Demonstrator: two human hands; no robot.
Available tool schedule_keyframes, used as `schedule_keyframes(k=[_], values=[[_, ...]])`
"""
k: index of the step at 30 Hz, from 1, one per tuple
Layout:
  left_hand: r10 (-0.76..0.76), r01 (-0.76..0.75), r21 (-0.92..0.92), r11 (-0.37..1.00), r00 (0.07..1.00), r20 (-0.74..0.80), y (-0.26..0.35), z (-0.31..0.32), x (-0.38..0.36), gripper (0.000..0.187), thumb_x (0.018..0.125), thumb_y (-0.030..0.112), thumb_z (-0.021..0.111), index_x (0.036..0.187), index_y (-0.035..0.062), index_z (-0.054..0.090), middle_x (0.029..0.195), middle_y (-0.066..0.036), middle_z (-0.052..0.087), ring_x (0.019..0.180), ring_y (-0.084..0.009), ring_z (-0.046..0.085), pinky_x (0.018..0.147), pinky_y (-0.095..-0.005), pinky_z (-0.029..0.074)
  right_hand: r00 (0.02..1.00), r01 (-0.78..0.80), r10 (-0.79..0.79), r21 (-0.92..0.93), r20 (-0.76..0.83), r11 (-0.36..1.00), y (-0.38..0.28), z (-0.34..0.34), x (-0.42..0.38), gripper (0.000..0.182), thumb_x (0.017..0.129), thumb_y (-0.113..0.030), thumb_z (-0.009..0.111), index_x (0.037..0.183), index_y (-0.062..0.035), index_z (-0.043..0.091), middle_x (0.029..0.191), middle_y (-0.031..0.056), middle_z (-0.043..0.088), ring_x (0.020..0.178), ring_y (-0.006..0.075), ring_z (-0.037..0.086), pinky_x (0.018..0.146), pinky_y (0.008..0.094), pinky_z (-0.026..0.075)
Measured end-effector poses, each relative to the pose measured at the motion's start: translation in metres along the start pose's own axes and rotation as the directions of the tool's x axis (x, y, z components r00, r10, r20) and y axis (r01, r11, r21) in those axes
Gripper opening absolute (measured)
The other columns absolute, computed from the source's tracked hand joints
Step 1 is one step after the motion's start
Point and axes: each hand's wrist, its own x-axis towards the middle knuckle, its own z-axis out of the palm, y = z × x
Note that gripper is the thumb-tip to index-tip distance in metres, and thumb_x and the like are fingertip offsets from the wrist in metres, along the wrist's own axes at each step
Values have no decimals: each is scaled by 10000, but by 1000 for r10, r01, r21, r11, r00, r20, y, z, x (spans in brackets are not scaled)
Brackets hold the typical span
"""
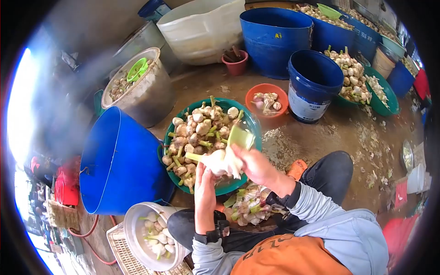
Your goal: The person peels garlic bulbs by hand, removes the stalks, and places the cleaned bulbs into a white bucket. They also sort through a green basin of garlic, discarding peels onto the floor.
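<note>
Your left hand (pixel 205 195) and right hand (pixel 257 166) gripped a white garlic bulb (pixel 216 162) above the green basin (pixel 252 123), some fingertips hidden behind it. A pale green piece (pixel 240 137) beside your right hand was hard to make out. Peelings (pixel 250 208) lay between your knees, near the blue tub (pixel 137 167).

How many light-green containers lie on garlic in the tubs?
2: a light-green container in the whitish tub at left, another in a blue tub, top right. Others may be hidden.
</note>
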Motion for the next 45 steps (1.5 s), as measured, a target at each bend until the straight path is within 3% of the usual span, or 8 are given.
schedule_keyframes(k=[11,16,18,25,29,34,37,45], values=[[-210,-13,-556,831,918,-336,-1,-33,6,272,927,247,369,1082,36,443,1040,-137,540,984,-289,548,851,-446,476,990,-90,114,-261,78,961,-52,-8,-11,312,923,-297,435,978,-9,542,756,62,578,707,163,578,694,294,483],[-69,-112,-515,850,945,-320,17,-33,2,322,942,267,342,1100,-1,426,1007,-160,549,964,-298,545,868,-414,439,677,525,735,-678,-33,-514,28,-52,2,262,830,-245,438,963,-109,619,927,137,628,864,283,606,763,395,483],[131,-265,-233,936,875,-467,44,-50,-14,342,943,272,339,1093,-21,434,968,-147,569,904,-254,561,807,-369,450,830,244,535,-965,159,-92,33,-66,31,209,814,-199,444,895,-121,621,859,143,634,793,287,618,709,419,488],[814,78,977,200,542,-210,125,-64,-63,423,895,170,406,1267,-27,371,1164,-175,503,1067,-305,492,943,-393,366,990,131,27,-845,137,-519,55,-156,159,137,735,-134,508,803,-88,618,738,123,622,698,304,621,588,408,495],[180,-150,340,928,982,-58,73,2,-16,346,833,107,485,1151,-29,466,1141,-136,503,1066,-235,490,937,-337,365,990,124,28,-769,137,-627,148,-180,164,164,742,-169,511,812,-109,646,866,119,596,719,274,614,535,374,472],[-57,-142,653,744,960,273,50,5,19,281,828,78,515,1094,-12,511,1079,-125,545,981,-203,533,817,-304,426,922,-298,170,-918,-348,-262,168,-198,137,280,837,-166,497,1108,-149,568,1113,130,516,863,247,588,668,331,497],[55,-117,838,533,993,104,34,-9,33,336,792,96,576,1114,25,514,973,-144,567,932,-258,546,789,-323,439,913,-398,365,-591,-182,702,100,-133,125,329,903,-226,474,1209,-106,459,1032,55,561,806,157,591,659,241,480],[382,-248,941,231,912,147,19,-2,29,578,637,121,723,1165,99,490,1038,-125,460,901,-305,501,769,-380,428,993,-121,114,-378,-40,918,40,-15,63,381,931,-213,434,1269,-50,367,1100,37,523,956,108,513,803,248,438]])
